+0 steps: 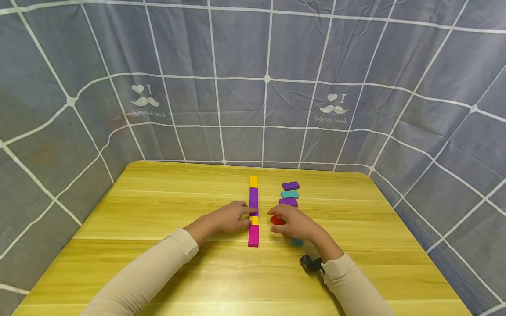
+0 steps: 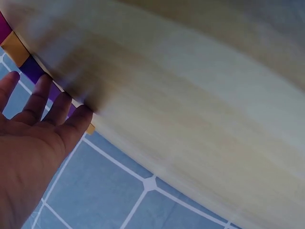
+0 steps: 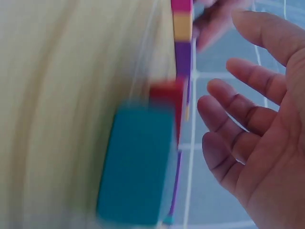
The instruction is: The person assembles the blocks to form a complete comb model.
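Observation:
A straight row of blocks runs away from me: a magenta block (image 1: 254,236) nearest, then a small yellow block (image 1: 254,220), purple blocks (image 1: 254,196) and a yellow block (image 1: 254,181) at the far end. My left hand (image 1: 228,217) is at the row's left side, its index finger overlapping the nearer purple part and its thumb by the small yellow block. In the left wrist view its fingers (image 2: 59,106) are spread along the purple. My right hand (image 1: 295,223) hovers over a red block (image 1: 277,220), fingers parted and the palm free in the right wrist view.
Right of the row, a looser column holds a purple block (image 1: 290,185), a teal block (image 1: 290,194), another purple block (image 1: 288,202) and a nearer teal block (image 3: 137,164). A black device (image 1: 310,264) sits at my right wrist. Grey checked cloth (image 1: 241,105) hangs behind the wooden table (image 1: 158,188).

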Demonstrator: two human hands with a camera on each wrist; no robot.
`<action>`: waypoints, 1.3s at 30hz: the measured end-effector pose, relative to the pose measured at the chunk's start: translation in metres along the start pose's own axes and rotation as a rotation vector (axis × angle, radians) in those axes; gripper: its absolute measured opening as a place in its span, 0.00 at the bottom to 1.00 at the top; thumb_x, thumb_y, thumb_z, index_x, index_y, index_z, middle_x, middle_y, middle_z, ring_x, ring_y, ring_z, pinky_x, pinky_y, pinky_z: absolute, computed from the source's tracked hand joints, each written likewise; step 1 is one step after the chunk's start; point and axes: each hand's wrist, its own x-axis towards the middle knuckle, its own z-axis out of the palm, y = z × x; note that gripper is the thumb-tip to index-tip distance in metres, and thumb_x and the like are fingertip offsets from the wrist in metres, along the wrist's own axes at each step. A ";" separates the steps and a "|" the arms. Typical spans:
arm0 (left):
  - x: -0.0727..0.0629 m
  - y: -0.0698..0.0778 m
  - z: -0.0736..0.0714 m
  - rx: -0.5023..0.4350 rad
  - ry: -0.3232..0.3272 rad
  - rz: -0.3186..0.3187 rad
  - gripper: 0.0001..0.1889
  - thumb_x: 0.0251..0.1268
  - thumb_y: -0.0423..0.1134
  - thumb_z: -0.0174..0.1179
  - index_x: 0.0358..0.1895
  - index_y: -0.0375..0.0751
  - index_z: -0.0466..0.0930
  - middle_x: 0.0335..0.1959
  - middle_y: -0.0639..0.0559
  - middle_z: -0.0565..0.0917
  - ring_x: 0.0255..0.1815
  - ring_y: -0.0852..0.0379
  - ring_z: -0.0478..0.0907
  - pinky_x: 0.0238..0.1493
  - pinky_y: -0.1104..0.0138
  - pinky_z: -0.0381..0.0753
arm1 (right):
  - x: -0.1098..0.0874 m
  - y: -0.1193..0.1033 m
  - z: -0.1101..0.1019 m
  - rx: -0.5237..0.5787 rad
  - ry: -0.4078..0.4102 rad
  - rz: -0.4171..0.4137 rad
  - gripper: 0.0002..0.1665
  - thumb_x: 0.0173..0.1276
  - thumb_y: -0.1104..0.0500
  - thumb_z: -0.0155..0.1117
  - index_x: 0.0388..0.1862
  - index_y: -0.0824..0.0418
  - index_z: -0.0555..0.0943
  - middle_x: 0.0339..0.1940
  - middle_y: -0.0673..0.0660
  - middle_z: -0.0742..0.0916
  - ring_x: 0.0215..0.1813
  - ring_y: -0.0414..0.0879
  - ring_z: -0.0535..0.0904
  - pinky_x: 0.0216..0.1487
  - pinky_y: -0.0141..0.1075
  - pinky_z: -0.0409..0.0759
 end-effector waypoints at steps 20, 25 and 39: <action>0.004 -0.010 0.002 0.070 0.044 0.094 0.19 0.70 0.40 0.59 0.61 0.45 0.82 0.51 0.47 0.81 0.49 0.52 0.76 0.55 0.58 0.75 | 0.010 -0.027 0.028 -0.062 -0.098 -0.050 0.19 0.64 0.57 0.72 0.52 0.61 0.82 0.39 0.50 0.83 0.36 0.41 0.75 0.41 0.34 0.76; 0.005 -0.010 0.002 0.071 0.044 0.096 0.19 0.70 0.41 0.59 0.62 0.45 0.82 0.51 0.46 0.81 0.49 0.52 0.76 0.55 0.58 0.75 | 0.011 -0.027 0.030 -0.084 -0.091 -0.057 0.19 0.64 0.57 0.72 0.52 0.60 0.82 0.40 0.50 0.83 0.37 0.42 0.76 0.42 0.34 0.77; 0.003 -0.008 0.001 0.067 0.046 0.107 0.19 0.70 0.40 0.59 0.61 0.42 0.82 0.50 0.46 0.81 0.49 0.51 0.76 0.55 0.58 0.75 | 0.012 -0.028 0.031 -0.090 -0.088 -0.034 0.22 0.62 0.53 0.75 0.53 0.58 0.81 0.39 0.48 0.82 0.37 0.39 0.74 0.42 0.33 0.76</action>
